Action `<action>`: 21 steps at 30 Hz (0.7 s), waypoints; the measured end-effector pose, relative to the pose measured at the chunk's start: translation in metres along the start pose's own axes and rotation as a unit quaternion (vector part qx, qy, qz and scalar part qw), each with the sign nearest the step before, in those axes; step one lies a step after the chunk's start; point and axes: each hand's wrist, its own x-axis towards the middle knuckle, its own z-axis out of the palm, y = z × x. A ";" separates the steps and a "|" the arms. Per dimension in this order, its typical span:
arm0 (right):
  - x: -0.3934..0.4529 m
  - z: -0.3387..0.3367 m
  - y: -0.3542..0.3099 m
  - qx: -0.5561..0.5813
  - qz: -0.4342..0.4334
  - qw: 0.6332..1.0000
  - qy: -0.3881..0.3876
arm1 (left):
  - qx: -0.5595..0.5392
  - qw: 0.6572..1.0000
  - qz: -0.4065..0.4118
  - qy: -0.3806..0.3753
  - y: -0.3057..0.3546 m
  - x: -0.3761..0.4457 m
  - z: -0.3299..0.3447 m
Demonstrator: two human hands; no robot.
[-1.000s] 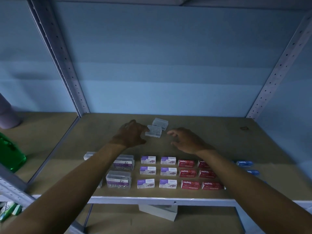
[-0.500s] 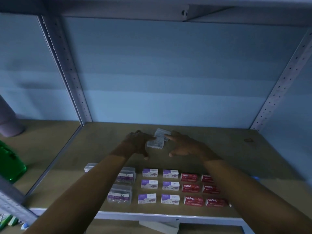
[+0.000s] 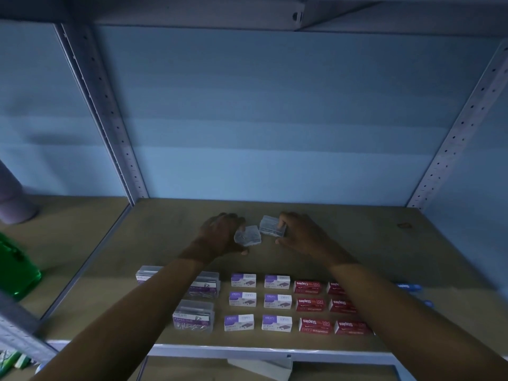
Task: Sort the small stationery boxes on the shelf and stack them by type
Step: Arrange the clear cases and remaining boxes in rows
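Note:
Two small clear plastic boxes lie mid-shelf. My left hand (image 3: 220,236) grips the nearer clear box (image 3: 248,236), lifted and tilted. My right hand (image 3: 301,232) pinches the farther clear box (image 3: 272,226) at its right end. Along the front edge lie rows of boxes: clear paper-clip boxes (image 3: 193,317) at left, purple-and-white staple boxes (image 3: 259,299) in the middle, red staple boxes (image 3: 324,303) at right. My forearms hide parts of the paper-clip and red rows.
The wooden shelf board (image 3: 384,243) sits between perforated grey uprights (image 3: 101,105). A green bottle (image 3: 16,268) and a pale purple object (image 3: 12,199) stand in the left bay. Small blue items (image 3: 409,287) lie at right. Another shelf (image 3: 192,12) hangs overhead.
Both hands moved in and took hold of the two clear boxes; the left one now lifts its box. The camera tilted up a little.

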 end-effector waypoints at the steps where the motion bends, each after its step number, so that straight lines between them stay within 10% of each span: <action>1: -0.001 0.002 0.000 0.004 -0.001 1.000 0.012 | 0.002 1.000 0.002 0.008 0.000 0.000 0.002; 21: -0.008 -0.034 0.017 0.022 0.035 0.996 -0.085 | 0.060 0.995 0.077 -0.008 -0.021 0.009 -0.018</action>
